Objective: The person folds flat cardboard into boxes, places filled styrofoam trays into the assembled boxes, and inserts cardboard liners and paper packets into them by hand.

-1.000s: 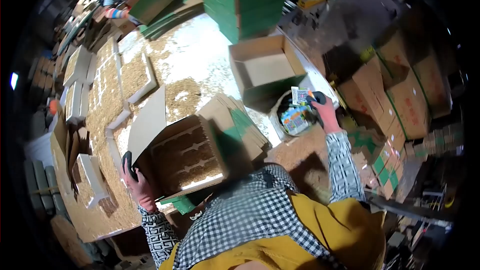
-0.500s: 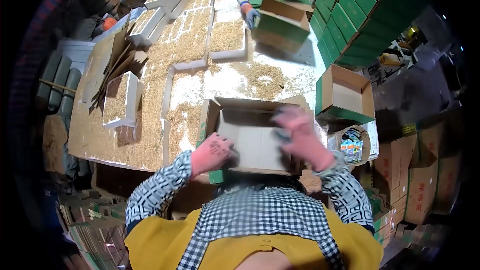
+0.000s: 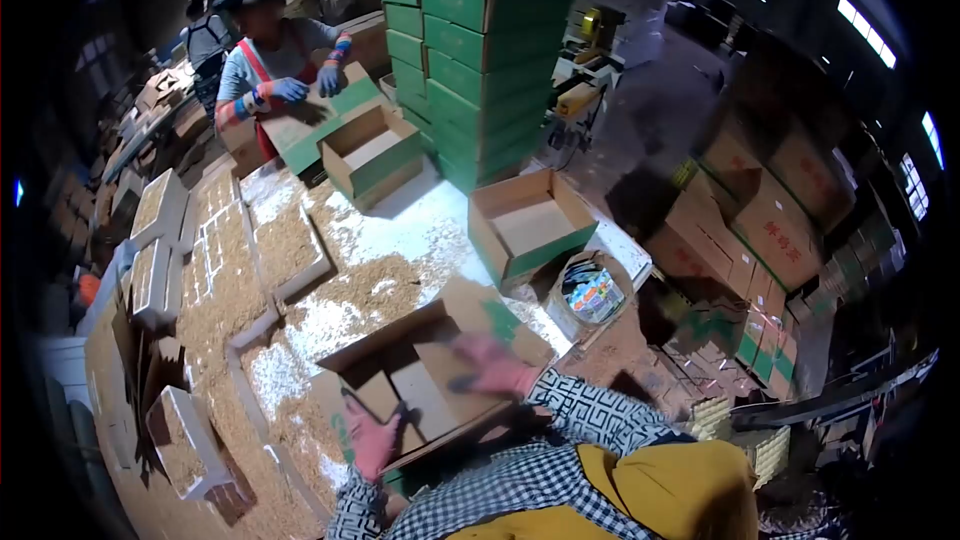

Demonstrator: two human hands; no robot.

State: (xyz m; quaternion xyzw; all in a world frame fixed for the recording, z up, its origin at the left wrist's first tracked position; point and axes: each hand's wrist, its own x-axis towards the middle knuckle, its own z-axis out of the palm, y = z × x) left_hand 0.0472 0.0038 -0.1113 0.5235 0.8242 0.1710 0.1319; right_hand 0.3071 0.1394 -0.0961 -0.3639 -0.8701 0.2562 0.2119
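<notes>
- Cardboard box (image 3: pixel 412 390), open, on the near side of the table (image 3: pixel 285 372).
- Left hand (image 3: pixel 372 437): at its left end, fingers parted; grip unclear.
- Right hand (image 3: pixel 493 365): blurred, at its right side; cannot tell whether grasping.

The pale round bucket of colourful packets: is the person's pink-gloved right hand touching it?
Apart. The head view shows brown-and-green cardboard and white tabletop between the right hand and bucket.

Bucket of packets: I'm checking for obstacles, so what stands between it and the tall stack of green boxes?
In the head view, an open cardboard box with green sides stands between the bucket and the tall stack.
</notes>
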